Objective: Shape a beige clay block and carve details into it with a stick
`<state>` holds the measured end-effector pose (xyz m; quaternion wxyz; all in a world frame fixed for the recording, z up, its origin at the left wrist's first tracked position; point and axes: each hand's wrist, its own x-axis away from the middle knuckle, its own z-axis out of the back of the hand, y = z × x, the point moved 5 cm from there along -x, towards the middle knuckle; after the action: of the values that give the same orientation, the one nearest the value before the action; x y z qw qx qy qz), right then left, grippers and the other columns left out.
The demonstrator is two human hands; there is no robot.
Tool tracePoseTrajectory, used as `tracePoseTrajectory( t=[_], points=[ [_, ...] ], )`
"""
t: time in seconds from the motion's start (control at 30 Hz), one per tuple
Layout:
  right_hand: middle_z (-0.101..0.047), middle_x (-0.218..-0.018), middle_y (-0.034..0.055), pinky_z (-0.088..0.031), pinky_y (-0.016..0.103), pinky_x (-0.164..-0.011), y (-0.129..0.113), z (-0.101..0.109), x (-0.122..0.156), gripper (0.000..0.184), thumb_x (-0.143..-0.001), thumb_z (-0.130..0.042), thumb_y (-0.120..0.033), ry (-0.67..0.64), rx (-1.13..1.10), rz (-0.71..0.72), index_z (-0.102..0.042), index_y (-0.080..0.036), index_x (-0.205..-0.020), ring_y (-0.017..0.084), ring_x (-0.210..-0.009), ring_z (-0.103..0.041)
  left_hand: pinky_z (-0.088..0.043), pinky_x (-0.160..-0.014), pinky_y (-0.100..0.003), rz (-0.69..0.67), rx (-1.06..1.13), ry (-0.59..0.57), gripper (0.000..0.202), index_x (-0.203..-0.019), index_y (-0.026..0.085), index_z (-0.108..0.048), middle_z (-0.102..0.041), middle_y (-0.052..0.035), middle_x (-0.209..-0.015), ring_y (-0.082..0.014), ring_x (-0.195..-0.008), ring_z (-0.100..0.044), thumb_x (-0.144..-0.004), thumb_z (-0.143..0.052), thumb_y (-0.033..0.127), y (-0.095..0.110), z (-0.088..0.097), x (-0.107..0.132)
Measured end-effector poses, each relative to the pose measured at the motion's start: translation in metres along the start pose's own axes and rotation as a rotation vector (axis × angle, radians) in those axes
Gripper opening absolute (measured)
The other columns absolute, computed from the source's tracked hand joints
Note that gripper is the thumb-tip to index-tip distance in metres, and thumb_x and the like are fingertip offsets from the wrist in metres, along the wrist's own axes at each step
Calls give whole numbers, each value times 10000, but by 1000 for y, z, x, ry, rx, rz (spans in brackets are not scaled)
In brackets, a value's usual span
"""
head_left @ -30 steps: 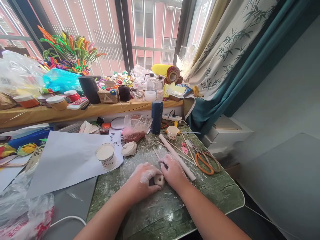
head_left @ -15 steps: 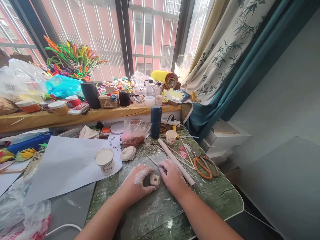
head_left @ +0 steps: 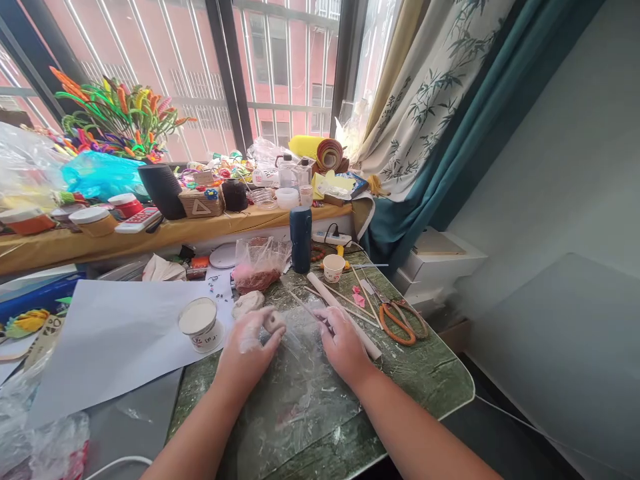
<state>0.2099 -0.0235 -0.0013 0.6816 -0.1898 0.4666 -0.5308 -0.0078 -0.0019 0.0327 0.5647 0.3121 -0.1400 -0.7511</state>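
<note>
Between the thumb and fingers of my left hand (head_left: 249,341) is a small pale clay block (head_left: 273,323) with a round hole in it. White residue coats that hand. My right hand (head_left: 344,343) is closed around a thin pointed tool (head_left: 301,301), whose tip points up and left, away from me. A lump of pale clay (head_left: 249,303) lies just beyond my left hand. To the right of my right hand runs a pale rolling pin (head_left: 363,331). Clear plastic sheeting (head_left: 300,373) smeared with white covers the green tabletop beneath both hands.
Scissors with orange handles (head_left: 397,325) and thin sticks (head_left: 370,293) lie at the right. A paper cup (head_left: 334,268) and a dark blue cylinder (head_left: 301,240) stand farther back. Left are white paper (head_left: 125,333) and a filled cup (head_left: 199,320). Cluttered jars line the sill.
My left hand has picked the clay block up off the sheet and moved it left and away from me. My right hand keeps the pointed tool. The view has shifted slightly right.
</note>
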Motion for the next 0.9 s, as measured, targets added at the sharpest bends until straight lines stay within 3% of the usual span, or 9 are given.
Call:
tracePoseTrajectory(
  t=[0.13,0.23,0.3,0.37,0.5,0.67,0.77,0.9],
  points=[
    [-694,-1107,76,-549,416,-950,3,0,0,349,-924,-482,-116,18,-6,-27,-654,-228,-1207,236,-1046,-653,-439,-954,-470,-127,-122,-225,246,-1073,260,-720,-743,-79,-1092,-319,-1057,-625,-830,-706,296,26,-19,9],
    [-693,-1111,68,-539,413,-961,5,-1,1,358,-909,-490,-109,5,-7,-34,-658,-234,-1199,233,-1050,-648,-419,-927,-446,-278,-28,-419,256,-1050,300,-728,-751,-45,-1041,-295,-1024,-620,-795,-752,298,57,-39,26],
    [-691,-1117,69,-540,411,-957,7,-1,1,346,-914,-491,-118,-2,3,-43,-655,-230,-1198,231,-1044,-649,-406,-922,-440,-342,5,-488,286,-1061,306,-725,-753,-39,-1024,-292,-1022,-610,-779,-774,309,68,-45,32],
    [-689,-1114,75,-545,407,-944,9,-1,0,332,-927,-489,-130,-6,23,-53,-647,-221,-1205,231,-1035,-650,-392,-920,-446,-300,-39,-450,281,-1056,308,-724,-754,-39,-1027,-297,-1021,-600,-781,-776,314,63,-43,28],
    [-697,-1114,79,-547,401,-943,8,-7,-1,316,-945,-479,-124,-36,72,-48,-654,-220,-1189,236,-1043,-656,-401,-912,-464,-112,-200,-262,236,-1056,276,-726,-734,-67,-1094,-324,-1042,-588,-837,-720,366,29,-24,9],
    [-709,-1096,89,-526,449,-999,2,-14,0,322,-949,-484,-118,-59,126,-21,-692,-232,-1167,275,-1101,-642,-439,-926,-468,-48,-241,-174,239,-1054,234,-721,-726,-95,-1086,-333,-1051,-606,-861,-679,368,6,-12,0],
    [-676,-1195,123,-523,475,-1020,3,-9,1,408,-966,-445,-125,-11,143,-40,-629,-210,-1319,285,-1146,-620,-437,-982,-478,-11,-136,-120,279,-1073,227,-726,-732,-96,-1087,-330,-1081,-617,-835,-701,372,0,-7,-1],
    [-639,-1218,131,-502,478,-1054,5,-1,3,485,-969,-410,-117,54,130,-39,-557,-212,-1422,280,-1190,-588,-486,-923,-414,247,261,-15,415,-1115,227,-702,-733,-73,-1078,-282,-1028,-651,-848,-666,543,-17,-1,-3]
  ],
)
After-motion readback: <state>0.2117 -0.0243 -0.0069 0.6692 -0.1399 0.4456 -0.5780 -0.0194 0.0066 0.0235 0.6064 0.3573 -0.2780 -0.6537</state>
